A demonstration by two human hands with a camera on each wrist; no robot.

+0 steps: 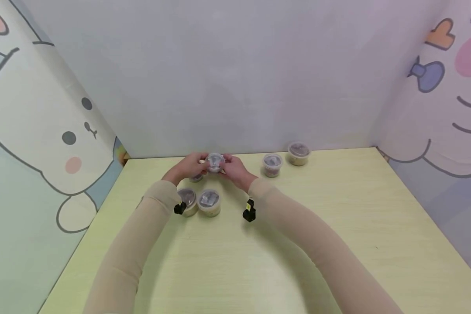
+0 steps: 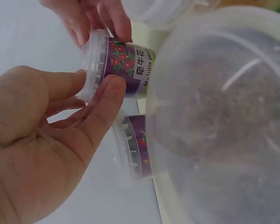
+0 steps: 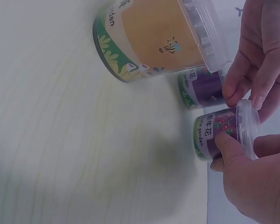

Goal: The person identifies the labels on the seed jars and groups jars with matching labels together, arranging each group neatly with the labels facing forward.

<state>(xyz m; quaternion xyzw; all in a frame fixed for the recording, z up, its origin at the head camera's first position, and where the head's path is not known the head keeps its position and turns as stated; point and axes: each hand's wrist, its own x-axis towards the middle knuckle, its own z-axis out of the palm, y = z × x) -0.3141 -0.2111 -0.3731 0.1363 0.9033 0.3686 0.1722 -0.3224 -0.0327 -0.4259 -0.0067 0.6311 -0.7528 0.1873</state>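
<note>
Near the back edge of the table, a small cup with a clear lid (image 1: 215,161) is held between both hands. Its purple label bears red flowers. My left hand (image 1: 192,166) pinches the cup (image 2: 126,65) from the left, thumb at the lid and fingers along the side. From the right, my right hand (image 1: 237,171) grips the same cup (image 3: 219,133) by its lid and label. A second purple-labelled cup (image 3: 203,88) stands beside it, mostly covered by the left hand in the head view.
Two larger lidded tubs (image 1: 209,203) stand close together in front of the left hand; one shows an orange label (image 3: 154,37) in the right wrist view. To the right stand a small cup (image 1: 272,165) and a wider tub (image 1: 299,153). A pale wall (image 1: 239,87) rises behind the table.
</note>
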